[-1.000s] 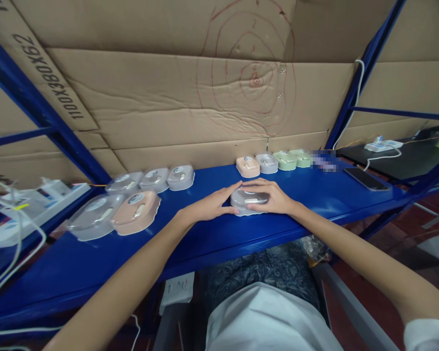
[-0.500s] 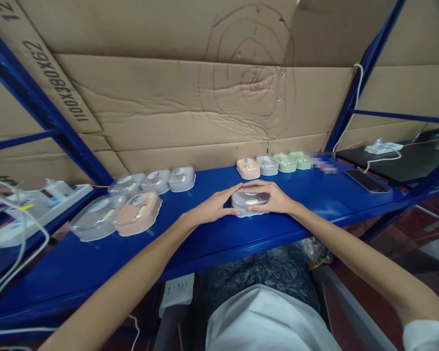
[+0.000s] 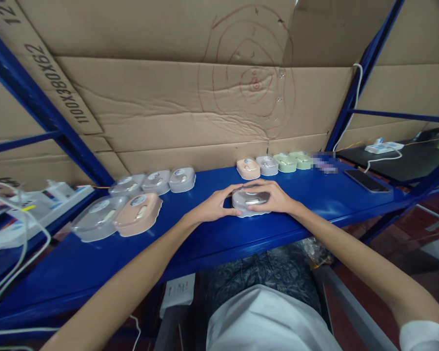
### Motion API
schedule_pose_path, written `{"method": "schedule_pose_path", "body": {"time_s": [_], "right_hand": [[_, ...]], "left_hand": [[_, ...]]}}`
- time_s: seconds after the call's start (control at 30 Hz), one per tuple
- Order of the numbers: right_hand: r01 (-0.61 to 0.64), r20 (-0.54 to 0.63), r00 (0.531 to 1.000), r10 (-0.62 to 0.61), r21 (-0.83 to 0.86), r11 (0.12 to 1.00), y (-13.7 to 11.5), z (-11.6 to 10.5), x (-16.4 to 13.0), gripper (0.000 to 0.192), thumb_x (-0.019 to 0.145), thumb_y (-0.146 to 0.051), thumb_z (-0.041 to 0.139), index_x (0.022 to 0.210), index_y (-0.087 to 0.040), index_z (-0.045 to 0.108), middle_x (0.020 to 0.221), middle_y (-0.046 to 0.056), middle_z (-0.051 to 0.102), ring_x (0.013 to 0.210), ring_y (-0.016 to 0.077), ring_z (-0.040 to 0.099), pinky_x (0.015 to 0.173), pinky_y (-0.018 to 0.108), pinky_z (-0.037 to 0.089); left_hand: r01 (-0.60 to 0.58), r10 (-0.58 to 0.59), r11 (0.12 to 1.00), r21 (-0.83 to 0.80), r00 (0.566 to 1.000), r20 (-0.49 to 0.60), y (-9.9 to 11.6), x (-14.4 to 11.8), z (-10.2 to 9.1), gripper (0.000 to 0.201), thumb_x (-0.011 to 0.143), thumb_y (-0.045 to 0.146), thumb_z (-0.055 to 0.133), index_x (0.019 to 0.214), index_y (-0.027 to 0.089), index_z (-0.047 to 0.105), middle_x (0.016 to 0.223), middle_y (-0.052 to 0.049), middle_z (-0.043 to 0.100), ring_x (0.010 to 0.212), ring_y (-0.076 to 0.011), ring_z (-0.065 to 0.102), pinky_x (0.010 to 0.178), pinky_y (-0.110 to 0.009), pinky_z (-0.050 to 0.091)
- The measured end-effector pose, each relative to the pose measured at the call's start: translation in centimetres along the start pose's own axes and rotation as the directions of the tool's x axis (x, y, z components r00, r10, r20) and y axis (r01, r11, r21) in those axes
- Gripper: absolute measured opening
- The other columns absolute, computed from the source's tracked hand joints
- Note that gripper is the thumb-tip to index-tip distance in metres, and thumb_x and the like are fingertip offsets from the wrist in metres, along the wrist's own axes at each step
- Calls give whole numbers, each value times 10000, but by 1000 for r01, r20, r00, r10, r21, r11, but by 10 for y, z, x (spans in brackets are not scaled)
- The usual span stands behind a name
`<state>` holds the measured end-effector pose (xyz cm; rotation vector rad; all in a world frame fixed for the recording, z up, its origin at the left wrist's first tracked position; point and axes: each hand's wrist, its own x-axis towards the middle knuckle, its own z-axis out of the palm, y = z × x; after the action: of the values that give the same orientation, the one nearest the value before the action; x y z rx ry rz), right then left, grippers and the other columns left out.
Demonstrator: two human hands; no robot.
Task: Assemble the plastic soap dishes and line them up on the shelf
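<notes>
A small clear-lidded grey case (image 3: pixel 248 200) lies on the blue shelf (image 3: pixel 205 229), close to its front edge. My left hand (image 3: pixel 212 205) grips the case's left side with curled fingers. My right hand (image 3: pixel 274 197) covers its right side and top. To the left lie a pink case (image 3: pixel 138 213) and a clear one (image 3: pixel 97 218), with a row of three grey cases (image 3: pixel 153 180) behind them. At the back right stand a pink case (image 3: pixel 248 167), a grey case (image 3: pixel 267 164) and two green ones (image 3: pixel 291 160).
Cardboard sheets (image 3: pixel 190 97) back the shelf. A phone (image 3: pixel 366 180) lies at the right end of the shelf. White power strips with cables sit at far left (image 3: pixel 40 200) and far right (image 3: pixel 382 146). Blue rack posts (image 3: pixel 47 117) slant on both sides.
My left hand's fingers have curled in from flat and closed around the case's left side. The right hand and the case have stayed put.
</notes>
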<state>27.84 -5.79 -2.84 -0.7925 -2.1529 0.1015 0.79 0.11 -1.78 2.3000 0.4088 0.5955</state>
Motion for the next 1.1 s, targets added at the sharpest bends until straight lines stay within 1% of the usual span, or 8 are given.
{"method": "schedule_pose_path", "body": {"time_s": [0.17, 0.37, 0.43, 0.57, 0.77, 0.87, 1.0, 1.1], "right_hand": [[4, -32, 999, -2, 63, 998, 0, 0, 0, 516, 862, -451, 883, 1351, -316, 788, 1370, 92, 776, 1225, 282, 767, 1083, 479, 601], [28, -55, 998, -27, 12, 1000, -1, 1, -2, 542, 855, -456, 892, 1364, -302, 783, 1378, 107, 770, 1220, 295, 765, 1071, 484, 606], [37, -45, 998, -37, -7, 999, -2, 1, -2, 561, 854, -464, 893, 1380, -310, 774, 1392, 106, 763, 1235, 302, 757, 1077, 490, 599], [30, -9, 999, -31, -28, 999, -5, -1, -1, 587, 849, -482, 897, 1402, -340, 761, 1414, 90, 756, 1267, 316, 741, 1110, 506, 576], [2, -1, 1000, -2, -9, 1000, -4, -1, -1, 569, 855, -509, 884, 1389, -347, 768, 1417, 89, 752, 1261, 309, 745, 1104, 507, 577], [-17, -1, 1000, 17, 3, 1000, -4, -1, -1, 576, 845, -518, 890, 1383, -349, 771, 1424, 83, 746, 1271, 307, 737, 1120, 498, 566], [-52, 11, 999, 52, 19, 998, -8, -2, -1, 592, 835, -526, 899, 1386, -351, 769, 1426, 79, 740, 1289, 312, 719, 1138, 503, 548], [-92, 4, 996, 92, 68, 993, -11, -2, 1, 451, 934, -516, 809, 1351, -346, 786, 1410, 69, 746, 1292, 296, 713, 1151, 500, 537]], "left_hand": [[-13, 14, 998, -57, 1000, 18, -3, 2, 1, 887, 867, 475, 889, 1626, 317, 458, 1708, -146, 477, 1541, -338, 524, 1275, -560, 407], [6, -7, 1000, 28, 1000, 9, -4, 2, 0, 945, 856, 510, 893, 1651, 299, 428, 1721, -146, 459, 1573, -362, 473, 1290, -566, 386], [3, -4, 999, 47, 1000, 8, -4, 2, 0, 946, 859, 513, 890, 1651, 287, 425, 1716, -150, 465, 1574, -371, 467, 1291, -573, 381], [-13, 13, 999, 47, 1000, 7, -3, 3, 0, 911, 863, 504, 887, 1628, 266, 454, 1675, -152, 516, 1534, -376, 512, 1274, -568, 402], [-12, 12, 998, 59, 1000, 8, -3, 3, 0, 884, 871, 493, 876, 1618, 274, 456, 1667, -148, 528, 1523, -375, 529, 1255, -565, 427], [3, -3, 994, 107, 1000, 3, 0, 2, 1, 921, 851, 498, 889, 1621, 268, 439, 1673, -147, 519, 1525, -366, 526, 1262, -555, 418], [33, -25, 975, 220, 999, -39, 3, 2, 8, 1057, 777, 551, 933, 1639, 234, 408, 1683, -177, 496, 1528, -392, 511, 1268, -567, 403], [60, -43, 950, 308, 997, -63, 1, 2, 15, 1076, 798, 595, 905, 1653, 202, 384, 1702, -206, 454, 1560, -408, 461, 1289, -579, 366]]}}
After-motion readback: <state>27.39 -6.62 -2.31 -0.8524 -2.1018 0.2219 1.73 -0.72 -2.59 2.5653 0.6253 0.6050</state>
